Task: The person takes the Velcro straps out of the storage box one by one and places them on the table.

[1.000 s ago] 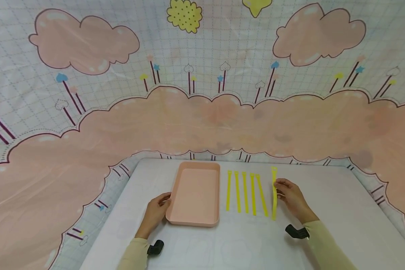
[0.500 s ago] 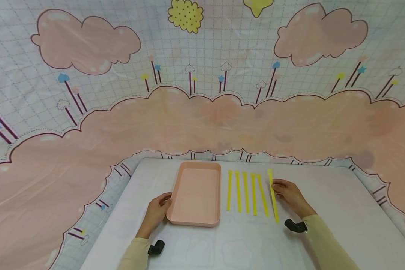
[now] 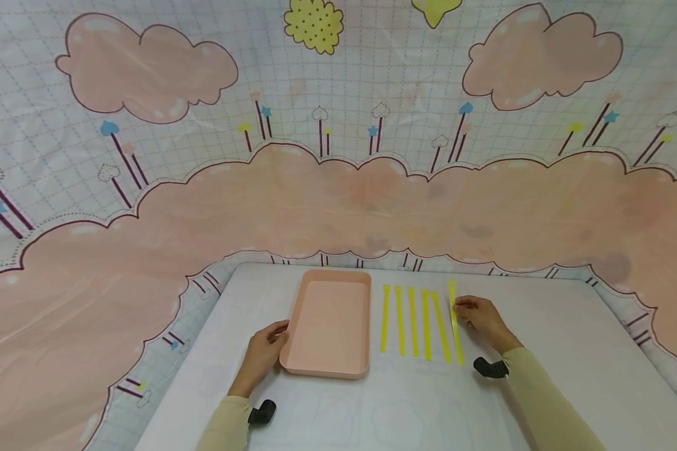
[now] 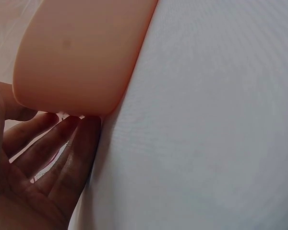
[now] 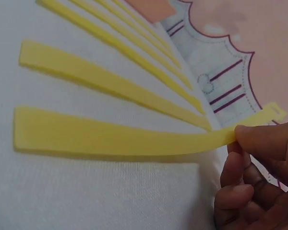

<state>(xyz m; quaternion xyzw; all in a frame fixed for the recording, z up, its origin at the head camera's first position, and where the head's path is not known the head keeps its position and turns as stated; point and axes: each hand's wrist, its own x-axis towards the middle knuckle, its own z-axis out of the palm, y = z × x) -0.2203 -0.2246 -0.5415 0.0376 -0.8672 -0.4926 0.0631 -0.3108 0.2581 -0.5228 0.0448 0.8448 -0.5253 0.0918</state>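
My left hand is at the left side of a shallow pink tray. In the left wrist view its fairly straight fingers touch the outer tray wall. My right hand pinches a flat yellow strip near its far, slotted end, between thumb and fingertips. The right wrist view shows this strip bending upward toward the pinch, its wide near end low over the white table. To its left, several similar yellow strips lie side by side.
The white table runs back to a patterned cloth with pink clouds. Black wrist-worn cameras sit at both sleeves. The row of strips lies between the tray and my right hand.
My right hand has moved slightly left with the strip, which swung from upright to a slant and came down beside the row. The left hand stays at the tray.
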